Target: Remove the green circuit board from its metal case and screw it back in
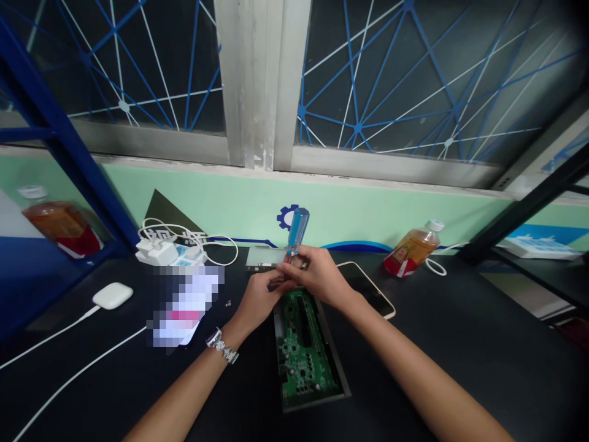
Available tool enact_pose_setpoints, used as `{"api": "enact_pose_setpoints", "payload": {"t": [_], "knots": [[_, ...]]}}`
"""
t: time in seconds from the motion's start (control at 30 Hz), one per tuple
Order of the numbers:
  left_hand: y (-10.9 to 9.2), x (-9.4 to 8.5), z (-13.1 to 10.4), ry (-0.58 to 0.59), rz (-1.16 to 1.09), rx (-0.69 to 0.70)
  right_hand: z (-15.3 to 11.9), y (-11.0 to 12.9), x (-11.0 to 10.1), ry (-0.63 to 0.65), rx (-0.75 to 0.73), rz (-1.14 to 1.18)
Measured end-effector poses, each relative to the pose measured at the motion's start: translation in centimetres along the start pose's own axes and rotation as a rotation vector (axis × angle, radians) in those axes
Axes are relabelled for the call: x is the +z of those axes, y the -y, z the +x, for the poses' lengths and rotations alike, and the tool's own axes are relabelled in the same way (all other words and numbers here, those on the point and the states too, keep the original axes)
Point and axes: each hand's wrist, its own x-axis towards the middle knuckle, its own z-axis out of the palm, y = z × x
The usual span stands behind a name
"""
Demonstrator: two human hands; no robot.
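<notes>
A screwdriver with a clear blue handle point(299, 227) stands nearly upright above the far end of a green circuit board point(304, 356) in a metal frame. The fingers of my right hand point(317, 273) are closed round its lower part; the tip is hidden. Close beside it, my left hand point(264, 298) has its fingers bent together at the board's far end, and what they hold, if anything, is hidden. Behind my hands lies a flat silvery metal part point(262, 258). Some tiny metal pieces point(228, 303) lie left of my left hand.
A phone point(368, 288) lies right of my hands, with a drink bottle point(411, 248) beyond it. On the left are a lit, blurred-out screen point(188, 307), a power strip with plugs point(175, 252), a white case point(113, 295) and white cables. Shelf frames stand at both sides.
</notes>
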Motion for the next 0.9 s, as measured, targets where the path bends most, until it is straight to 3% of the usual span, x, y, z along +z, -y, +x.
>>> {"api": "enact_pose_setpoints", "payload": {"t": [0.3,0.57,0.73,0.9], "knots": [[-1.5,-1.8,-0.6,0.010,0.094,-0.021,0.1,-0.8,-0.2,0.137,0.079,0.324],[-0.8,-1.1,-0.3,-0.038,0.156,0.041,-0.2,0.4,-0.3,0.273,0.122,0.433],[0.1,-0.3,-0.1,-0.064,0.174,0.040,-0.3,0.8,0.0,0.184,0.067,0.215],[-0.6,-0.4,-0.3,-0.035,0.180,0.021,0.0,0.2,-0.3,0.086,0.090,0.095]]}}
